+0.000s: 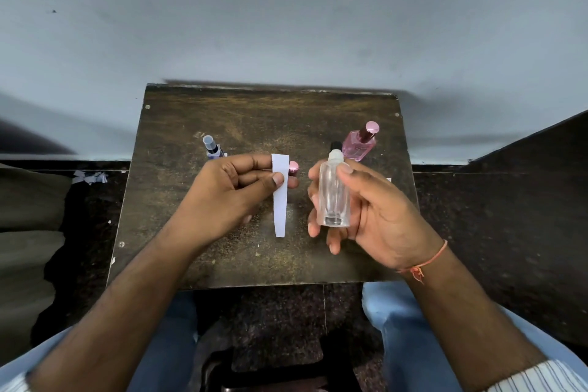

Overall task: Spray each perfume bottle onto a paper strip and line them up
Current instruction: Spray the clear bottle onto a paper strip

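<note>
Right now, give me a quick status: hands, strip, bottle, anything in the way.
Left hand pinches paper strip upright. Right hand holds clear bottle, thumb near the sprayer. Pink bottle stands behind on the table. Nothing between strip and bottle.

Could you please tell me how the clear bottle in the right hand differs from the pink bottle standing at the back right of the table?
The clear bottle is colourless and looks nearly empty; the pink bottle is tinted pink. The clear bottle is held above the table in the right hand; the pink bottle stands on it untouched. The clear bottle's top is whitish with a thumb on it; the pink bottle wears a shiny pink cap. Both are small glass-like perfume bottles.
</note>
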A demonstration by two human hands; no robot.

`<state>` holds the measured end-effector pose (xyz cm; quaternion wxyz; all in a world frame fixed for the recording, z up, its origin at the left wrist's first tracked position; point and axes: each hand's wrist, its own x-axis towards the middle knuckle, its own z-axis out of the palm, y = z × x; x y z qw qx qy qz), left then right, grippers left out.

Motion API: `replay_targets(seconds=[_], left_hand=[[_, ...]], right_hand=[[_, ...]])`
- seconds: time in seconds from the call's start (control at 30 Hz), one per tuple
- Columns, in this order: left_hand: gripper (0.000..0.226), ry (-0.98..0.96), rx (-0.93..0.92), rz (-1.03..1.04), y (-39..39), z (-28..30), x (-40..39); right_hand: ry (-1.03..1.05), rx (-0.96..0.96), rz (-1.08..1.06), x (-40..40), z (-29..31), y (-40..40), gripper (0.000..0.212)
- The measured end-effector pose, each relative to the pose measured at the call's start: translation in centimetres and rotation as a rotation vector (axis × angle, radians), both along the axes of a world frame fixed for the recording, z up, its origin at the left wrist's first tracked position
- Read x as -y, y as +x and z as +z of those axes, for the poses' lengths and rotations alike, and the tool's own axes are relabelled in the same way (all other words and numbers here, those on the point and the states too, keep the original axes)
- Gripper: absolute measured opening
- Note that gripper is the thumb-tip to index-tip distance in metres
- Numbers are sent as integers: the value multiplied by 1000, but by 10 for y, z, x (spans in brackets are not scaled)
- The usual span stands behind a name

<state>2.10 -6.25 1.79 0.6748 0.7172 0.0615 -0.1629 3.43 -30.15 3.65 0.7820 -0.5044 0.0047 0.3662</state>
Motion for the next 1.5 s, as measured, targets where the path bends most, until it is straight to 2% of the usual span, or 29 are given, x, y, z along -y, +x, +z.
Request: replay_targets(seconds=[0.23, 0.33, 0.43, 0.63, 0.83, 0.9, 0.93, 1.03, 1.13, 1.23, 1.33, 1.5], left_hand=[[25, -26, -10, -49, 0, 0, 2], [27, -28, 2, -86, -2, 3, 3], [33, -53, 20, -91, -2, 4, 4], [43, -30, 47, -145, -6, 8, 10], [38, -32, 6, -181, -7, 9, 12], [36, -33, 11, -137, -7, 10, 11], [35, -40, 13, -105, -6, 10, 11], [33, -79, 3, -6, -4, 10, 9], [36, -105, 2, 40, -3, 11, 10], [40, -85, 9, 25, -3, 11, 11], [43, -72, 10, 19, -3, 10, 10], [44, -71, 25, 6, -4, 10, 10]], right_hand=[[12, -55, -19, -8, -3, -2, 29], [-250, 83, -138, -15, -2, -4, 11], [-448, 207, -216, -20, -4, -7, 10], [-499, 211, -287, -27, -9, -12, 5], [-495, 206, -288, -24, -8, -9, 8], [-454, 155, -270, -23, -5, -9, 17], [-408, 108, -250, -21, -4, -8, 29], [-114, -83, -164, -16, 0, -6, 57], [246, -263, -74, -11, 1, -5, 66], [464, -360, 12, -8, -1, -5, 67], [516, -372, 35, -8, -1, -5, 65], [289, -270, -110, -12, 5, -6, 65]])
